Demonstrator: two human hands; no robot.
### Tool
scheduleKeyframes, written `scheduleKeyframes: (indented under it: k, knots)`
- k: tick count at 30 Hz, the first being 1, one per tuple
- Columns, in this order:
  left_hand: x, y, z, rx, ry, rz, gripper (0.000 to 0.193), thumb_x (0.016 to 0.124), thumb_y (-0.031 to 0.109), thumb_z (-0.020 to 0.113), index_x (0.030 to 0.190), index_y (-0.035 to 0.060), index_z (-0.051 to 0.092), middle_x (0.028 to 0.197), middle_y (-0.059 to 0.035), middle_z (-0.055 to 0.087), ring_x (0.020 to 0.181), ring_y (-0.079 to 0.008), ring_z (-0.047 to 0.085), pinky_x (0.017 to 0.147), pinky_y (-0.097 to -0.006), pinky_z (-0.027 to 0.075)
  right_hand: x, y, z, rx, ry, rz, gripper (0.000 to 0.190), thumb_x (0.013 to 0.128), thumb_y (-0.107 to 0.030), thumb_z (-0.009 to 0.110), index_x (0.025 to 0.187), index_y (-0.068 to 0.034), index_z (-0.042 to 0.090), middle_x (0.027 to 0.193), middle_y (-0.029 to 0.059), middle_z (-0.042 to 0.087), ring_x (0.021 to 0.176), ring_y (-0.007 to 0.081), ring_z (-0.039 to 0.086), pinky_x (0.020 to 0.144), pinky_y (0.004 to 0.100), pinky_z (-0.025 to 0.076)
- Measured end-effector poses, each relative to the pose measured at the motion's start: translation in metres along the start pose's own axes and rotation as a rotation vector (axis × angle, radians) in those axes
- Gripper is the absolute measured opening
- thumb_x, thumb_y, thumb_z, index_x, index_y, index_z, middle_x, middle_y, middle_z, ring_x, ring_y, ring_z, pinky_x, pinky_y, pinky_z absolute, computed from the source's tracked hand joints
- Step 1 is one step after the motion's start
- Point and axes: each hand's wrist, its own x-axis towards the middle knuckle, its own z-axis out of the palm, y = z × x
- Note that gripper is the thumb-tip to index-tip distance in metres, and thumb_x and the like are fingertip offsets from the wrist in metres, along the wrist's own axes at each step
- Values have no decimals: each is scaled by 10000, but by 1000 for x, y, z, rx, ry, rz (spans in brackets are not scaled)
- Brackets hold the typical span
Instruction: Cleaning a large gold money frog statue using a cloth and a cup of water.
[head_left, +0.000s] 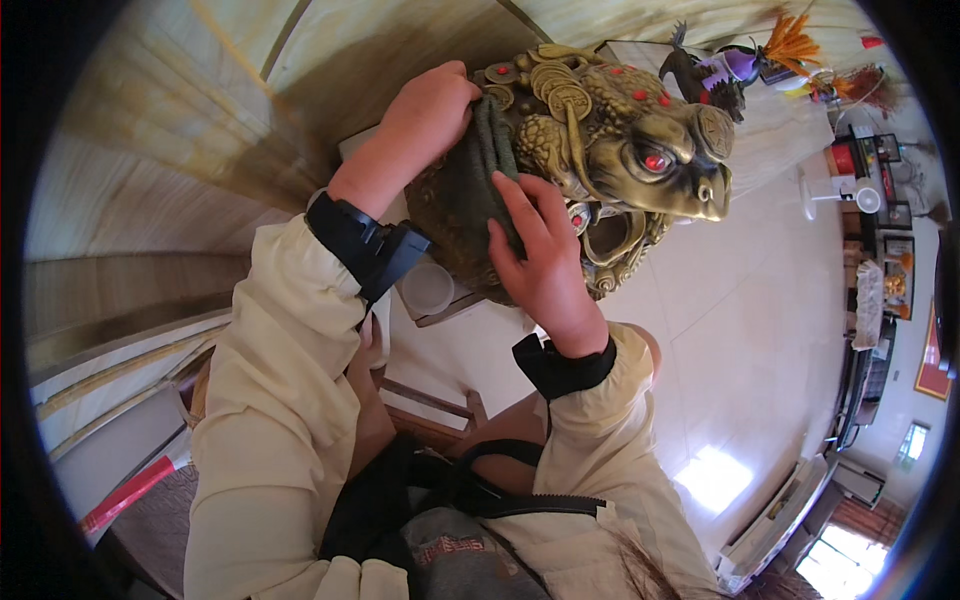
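Observation:
Before me is a brass-coloured money toad statue (637, 142) with red eyes, a warty back and strings of coins. A dark grey-green cloth (480, 172) lies in folds against its side. My left hand (431, 105) is curled at the cloth's upper end, beside the coins, its fingertips partly hidden. My right hand (544, 262) rests lower on the cloth with its fingers spread, just left of the toad's open mouth. Black straps circle both wrists; the left one carries a dark plastic piece (394, 251).
A translucent round container (427, 289) stands on the pedestal corner (450, 311) below the statue. Marble-patterned wall panels (172, 150) rise close on the left. A dark animal figurine (701, 79) and a purple vase (739, 66) are behind the toad. A wooden stool (424, 416) shows between my legs.

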Motion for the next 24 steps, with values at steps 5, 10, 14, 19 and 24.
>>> scheduleKeyframes:
  k: [5,10,14,19,24]
  knots:
    - [-7,-10,-10,-109,-99,117,222,700,23,590,910,38,659,811,-150,541,776,-322,569,676,-389,463,-1,1,-2,-4,22,-45,443,721,53,615,1152,-4,527,1034,167,502,899,319,539,762,346,464]
    - [-10,-19,-33,-226,-193,-71,195,718,15,607,904,31,664,757,-135,544,681,-266,577,627,-339,465,-2,-7,-4,-3,-39,-78,448,723,45,599,1161,7,512,1053,181,486,932,336,523,795,359,457]
    - [-5,-15,-30,-238,114,-13,154,764,22,589,898,37,663,750,-118,542,647,-234,579,599,-305,465,-4,-7,0,8,-95,-70,465,722,31,589,1177,19,492,1076,196,467,961,349,508,830,376,451]
    - [2,8,-10,-205,230,61,147,767,37,591,906,29,639,802,-129,541,715,-291,573,647,-346,467,-7,-12,2,-6,-31,-40,458,730,37,588,1178,21,495,1071,207,466,949,350,515,823,373,455]
    - [7,18,10,-103,77,-20,190,797,70,535,968,34,610,892,-148,526,831,-344,547,701,-411,449,-8,-9,-4,-30,15,-16,454,735,44,586,1179,21,497,1063,212,471,932,348,523,806,367,462]
